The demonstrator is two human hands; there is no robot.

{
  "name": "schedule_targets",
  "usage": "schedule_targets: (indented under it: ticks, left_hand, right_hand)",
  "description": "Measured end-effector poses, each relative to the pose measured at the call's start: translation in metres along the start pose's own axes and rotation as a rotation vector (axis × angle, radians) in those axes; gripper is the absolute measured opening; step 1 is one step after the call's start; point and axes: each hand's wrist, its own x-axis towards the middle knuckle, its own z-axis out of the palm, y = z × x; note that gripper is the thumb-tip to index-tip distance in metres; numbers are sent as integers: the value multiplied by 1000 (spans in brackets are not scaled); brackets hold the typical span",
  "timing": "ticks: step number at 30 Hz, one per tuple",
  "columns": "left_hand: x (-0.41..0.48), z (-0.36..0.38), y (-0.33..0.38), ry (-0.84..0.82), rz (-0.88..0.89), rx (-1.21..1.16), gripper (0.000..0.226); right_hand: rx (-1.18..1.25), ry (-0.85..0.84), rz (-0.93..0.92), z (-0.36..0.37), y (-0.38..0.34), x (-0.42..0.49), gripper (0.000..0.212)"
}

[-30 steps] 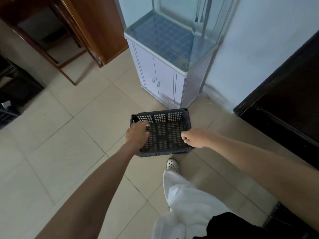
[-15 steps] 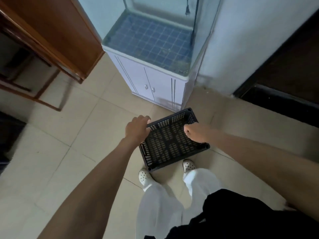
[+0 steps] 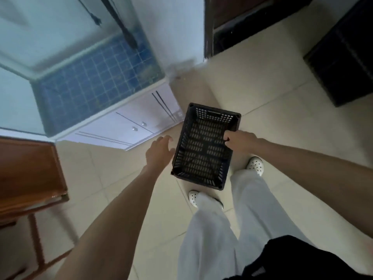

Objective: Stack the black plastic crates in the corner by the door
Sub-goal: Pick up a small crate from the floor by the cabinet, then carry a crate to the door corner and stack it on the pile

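A black perforated plastic crate (image 3: 203, 146) hangs above the tiled floor in front of my legs, its open top facing me. My right hand (image 3: 240, 141) is shut on the crate's right rim. Just left of the crate's left wall is my left hand (image 3: 159, 153), off the crate with its fingers spread. More black crates (image 3: 343, 57) stand stacked at the upper right, next to a dark doorway (image 3: 232, 25).
A glass fish tank on a white cabinet (image 3: 125, 122) stands close on the left of the crate. A brown wooden table (image 3: 28, 174) is at the far left. My white shoes (image 3: 194, 198) are on the beige tiles beneath the crate.
My left hand has let go of the crate's left rim and opened. The view swung right, bringing the stacked crates and doorway into sight, and the crate turned lengthwise.
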Motion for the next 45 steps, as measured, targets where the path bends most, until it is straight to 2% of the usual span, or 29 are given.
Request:
schedule_targets:
  ticks: [4, 10, 15, 21, 25, 28, 31, 33, 35, 37, 40, 45]
  left_hand:
    - [28, 32, -2, -60, 47, -2, 36]
    - [75, 97, -15, -66, 46, -45, 32]
    - [128, 169, -55, -1, -23, -122, 34]
    - [176, 251, -95, 23, -49, -217, 33]
    - [221, 289, -108, 52, -70, -213, 57]
    - [257, 318, -119, 33, -93, -190, 73]
    - [283, 342, -125, -5, -139, -382, 81]
    - [293, 351, -123, -11, -198, -606, 76]
    - [299, 358, -121, 34, -212, -703, 54]
    - [302, 360, -117, 84, -214, -760, 33]
    - [300, 355, -112, 88, -195, -763, 24]
    - [284, 332, -100, 22, -236, -755, 28]
  right_hand:
    - [141, 73, 101, 40, 7, 10, 46]
    - [288, 115, 311, 97, 45, 51, 42]
    - [221, 139, 361, 146, 83, 121, 39]
    - [154, 157, 379, 196, 119, 197, 51]
    - [243, 158, 450, 230, 140, 241, 79]
    - [319, 157, 475, 267, 153, 277, 89]
    - [438, 218, 491, 292, 157, 305, 94]
    - [501, 287, 515, 298, 158, 316, 100]
    - [519, 372, 530, 303, 158, 323, 99]
    - [486, 413, 530, 300, 160, 327, 90]
    - [486, 306, 487, 285, 170, 328, 73]
    - [492, 138, 471, 266, 177, 306, 69]
